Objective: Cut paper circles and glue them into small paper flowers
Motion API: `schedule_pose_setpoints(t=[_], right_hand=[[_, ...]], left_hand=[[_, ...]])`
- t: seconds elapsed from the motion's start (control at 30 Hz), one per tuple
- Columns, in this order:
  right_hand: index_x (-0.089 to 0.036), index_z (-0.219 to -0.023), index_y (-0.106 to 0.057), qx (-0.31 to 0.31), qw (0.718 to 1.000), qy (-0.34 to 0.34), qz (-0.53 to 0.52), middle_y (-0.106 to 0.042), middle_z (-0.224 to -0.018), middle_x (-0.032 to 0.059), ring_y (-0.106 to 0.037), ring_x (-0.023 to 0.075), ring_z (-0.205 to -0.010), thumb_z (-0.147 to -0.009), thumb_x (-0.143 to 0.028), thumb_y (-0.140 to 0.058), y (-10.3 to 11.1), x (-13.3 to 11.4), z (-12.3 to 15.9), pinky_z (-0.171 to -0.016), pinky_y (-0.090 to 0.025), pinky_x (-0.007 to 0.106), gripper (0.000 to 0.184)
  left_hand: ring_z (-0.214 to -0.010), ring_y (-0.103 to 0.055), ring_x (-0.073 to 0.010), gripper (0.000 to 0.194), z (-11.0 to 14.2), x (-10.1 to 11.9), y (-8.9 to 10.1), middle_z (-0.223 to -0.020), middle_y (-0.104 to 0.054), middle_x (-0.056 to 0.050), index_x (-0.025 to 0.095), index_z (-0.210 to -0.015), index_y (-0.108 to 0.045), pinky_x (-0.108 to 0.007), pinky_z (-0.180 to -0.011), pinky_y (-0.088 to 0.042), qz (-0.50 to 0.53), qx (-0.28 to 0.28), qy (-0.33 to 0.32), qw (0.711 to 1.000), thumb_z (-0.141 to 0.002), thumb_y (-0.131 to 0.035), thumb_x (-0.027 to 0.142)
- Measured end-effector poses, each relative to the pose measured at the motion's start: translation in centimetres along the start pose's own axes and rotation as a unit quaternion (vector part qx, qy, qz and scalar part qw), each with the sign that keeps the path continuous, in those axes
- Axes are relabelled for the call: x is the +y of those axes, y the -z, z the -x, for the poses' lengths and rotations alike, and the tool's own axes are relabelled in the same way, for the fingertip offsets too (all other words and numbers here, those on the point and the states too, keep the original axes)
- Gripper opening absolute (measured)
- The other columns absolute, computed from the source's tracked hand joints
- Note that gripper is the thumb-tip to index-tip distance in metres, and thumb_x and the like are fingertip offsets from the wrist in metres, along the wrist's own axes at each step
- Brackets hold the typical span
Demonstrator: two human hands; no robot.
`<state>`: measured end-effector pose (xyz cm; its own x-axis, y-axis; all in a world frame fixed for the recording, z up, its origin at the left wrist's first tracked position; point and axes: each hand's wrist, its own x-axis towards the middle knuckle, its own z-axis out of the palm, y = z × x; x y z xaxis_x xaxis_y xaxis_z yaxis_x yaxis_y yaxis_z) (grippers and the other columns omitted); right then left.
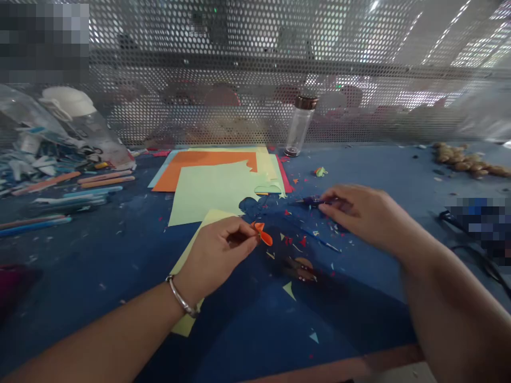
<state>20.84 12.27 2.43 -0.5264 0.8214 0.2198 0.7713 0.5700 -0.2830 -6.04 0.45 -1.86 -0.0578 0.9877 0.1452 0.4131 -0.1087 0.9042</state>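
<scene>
My left hand [223, 247], with a silver bangle at the wrist, pinches a small orange folded-paper piece [264, 234] shaped like petals or a bow. My right hand [355, 210] is closed on the end of a dark purple, thin-tipped tool [310, 201]; its exact kind is unclear. A dark blue object with rounded lobes [249, 206] lies between my hands. Below the tool lies a thin blue stick-like item [319, 241], perhaps a pen. A brownish item with pale dots [304, 266] rests in the shadow nearer me. Behind my left hand is a pale green sheet [215, 191].
Orange paper [167, 175] and other coloured sheets are stacked at the back. A clear bottle [299, 127] stands near the perforated metal panel [255, 69]. Pens [106, 180] and a white-lidded bottle [80, 117] are at left. Paper scraps [289, 290] litter the blue table.
</scene>
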Motion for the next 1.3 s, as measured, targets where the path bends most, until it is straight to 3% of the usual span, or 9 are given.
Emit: schedule_pose_setpoints(t=[0.17, 0.33, 0.43, 0.6, 0.83, 0.93, 1.17, 1.3], right_hand=[[-0.017, -0.105, -0.065, -0.027, 0.980, -0.080, 0.181, -0.072, -0.100, 0.0155, -0.067, 0.0363, -0.096, -0.089, -0.061, -0.060, -1.5, 3.7, 1.1, -0.082, -0.049, 0.047, 0.048], [-0.019, -0.110, -0.058, -0.044, 0.973, -0.143, 0.174, -0.073, -0.100, 0.0158, -0.068, 0.0364, -0.094, -0.089, -0.064, -0.055, -2.2, 3.7, 0.5, -0.071, -0.047, 0.042, 0.050], [-0.021, -0.109, -0.057, -0.036, 0.974, -0.156, 0.159, -0.072, -0.090, 0.0118, -0.068, 0.0325, -0.081, -0.086, -0.057, -0.060, -2.2, 3.8, 0.2, -0.063, -0.043, 0.038, 0.043], [-0.023, -0.098, -0.056, 0.026, 0.991, -0.105, 0.078, -0.070, -0.085, 0.0088, -0.064, 0.0251, -0.071, -0.086, -0.045, -0.062, -1.5, 3.4, 0.5, -0.061, -0.042, 0.035, 0.026], [-0.025, -0.093, -0.056, 0.068, 0.995, -0.047, -0.049, -0.066, -0.081, 0.0018, -0.060, 0.0191, -0.067, -0.082, -0.042, -0.068, -0.3, 0.3, 1.4, -0.066, -0.046, 0.034, 0.023], [-0.025, -0.094, -0.056, 0.085, 0.995, -0.006, -0.060, -0.065, -0.084, 0.0010, -0.057, 0.0169, -0.062, -0.081, -0.042, -0.068, -0.3, -0.5, 1.7, -0.064, -0.046, 0.034, 0.025], [-0.026, -0.099, -0.056, 0.093, 0.993, 0.044, -0.053, -0.063, -0.093, 0.0020, -0.060, 0.0193, -0.077, -0.083, -0.031, -0.068, -0.6, -0.6, 2.3, -0.076, -0.050, 0.036, 0.021], [-0.026, -0.098, -0.055, 0.091, 0.992, 0.068, -0.053, -0.062, -0.089, 0.0019, -0.057, 0.0178, -0.070, -0.084, -0.026, -0.067, -0.3, -1.1, 2.4, -0.068, -0.047, 0.035, 0.018]], left_hand=[[-0.057, -0.057, -0.0082, 0.010, -0.3, -0.5, -0.2, -0.071, -0.069, 0.001, 0.019, -0.074, -0.070, -0.021, -0.056, -0.047, 0.004, -0.005, -0.014, 1.000, -0.083, -0.067, 0.022], [-0.061, -0.060, -0.0078, 0.008, -0.3, -0.5, -0.2, -0.075, -0.070, 0.001, 0.020, -0.075, -0.071, -0.021, -0.058, -0.048, 0.001, 0.005, -0.036, 0.999, -0.084, -0.069, 0.020], [-0.063, -0.060, -0.0080, 0.011, -0.1, -0.4, -0.1, -0.074, -0.070, 0.001, 0.020, -0.075, -0.070, -0.020, -0.060, -0.048, -0.006, 0.005, -0.055, 0.998, -0.085, -0.068, 0.019], [-0.066, -0.062, -0.0095, 0.012, 0.0, -0.1, 0.0, -0.075, -0.070, 0.000, 0.019, -0.075, -0.070, -0.021, -0.060, -0.049, -0.013, 0.012, -0.059, 0.998, -0.086, -0.066, 0.017], [-0.077, -0.067, -0.0147, 0.014, -0.1, -0.1, 0.1, -0.085, -0.073, -0.004, 0.020, -0.074, -0.072, -0.026, -0.066, -0.054, -0.032, 0.031, -0.062, 0.997, -0.081, -0.063, 0.011], [-0.079, -0.069, -0.0157, 0.015, -0.1, 0.1, 0.1, -0.088, -0.074, -0.005, 0.020, -0.073, -0.072, -0.027, -0.069, -0.055, -0.051, 0.031, -0.062, 0.996, -0.081, -0.062, 0.010], [-0.077, -0.069, -0.0133, 0.018, -0.2, -0.1, 0.0, -0.085, -0.074, -0.002, 0.020, -0.073, -0.073, -0.026, -0.073, -0.056, -0.087, 0.030, -0.100, 0.991, -0.081, -0.064, 0.007], [-0.077, -0.070, -0.0142, 0.015, -0.3, 0.2, -0.1, -0.085, -0.076, -0.002, 0.020, -0.076, -0.074, -0.027, -0.073, -0.057, -0.096, 0.029, -0.120, 0.988, -0.081, -0.066, 0.008]])
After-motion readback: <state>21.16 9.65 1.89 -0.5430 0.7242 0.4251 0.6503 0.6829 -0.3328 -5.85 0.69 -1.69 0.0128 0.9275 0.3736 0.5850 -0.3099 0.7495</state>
